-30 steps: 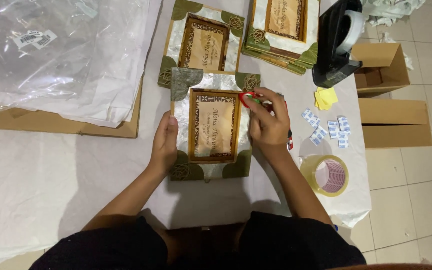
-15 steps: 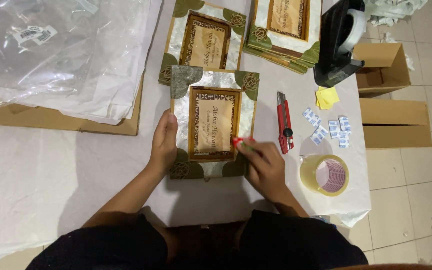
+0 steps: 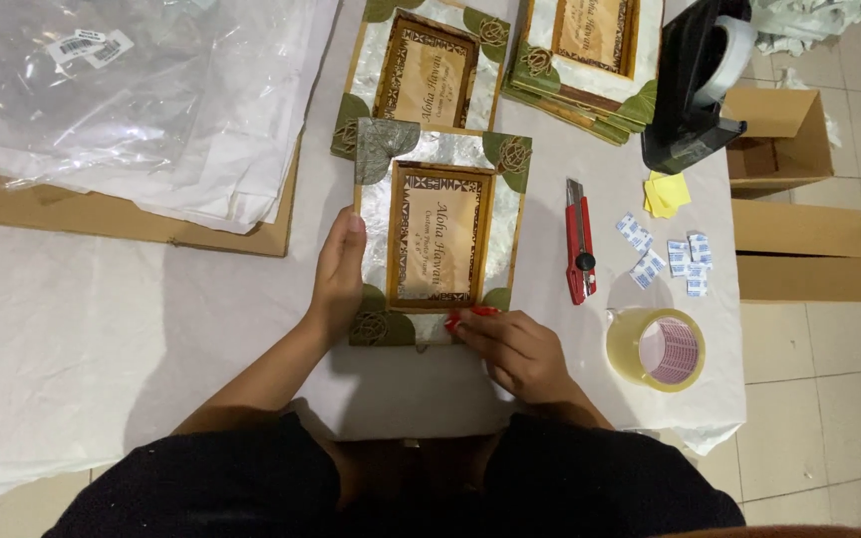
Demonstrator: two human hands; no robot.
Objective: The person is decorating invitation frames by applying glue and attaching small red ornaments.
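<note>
Right hand [image 3: 515,349] now lower, fingertips on frame [image 3: 440,239]; left hand [image 3: 339,269] gripping edge.

Clear plastic bag [image 3: 122,100] with white barcode label [image 3: 92,45] top left, open brown cartons [image 3: 789,199] right

The scene is being lit evenly from overhead; glare is being thrown off plastic sheeting [image 3: 142,100] at ten o'clock.

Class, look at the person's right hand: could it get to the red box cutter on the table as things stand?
Probably yes. The right hand rests at the picture frame's lower edge, and the red box cutter lies just beside it with only bare tablecloth between.
</note>
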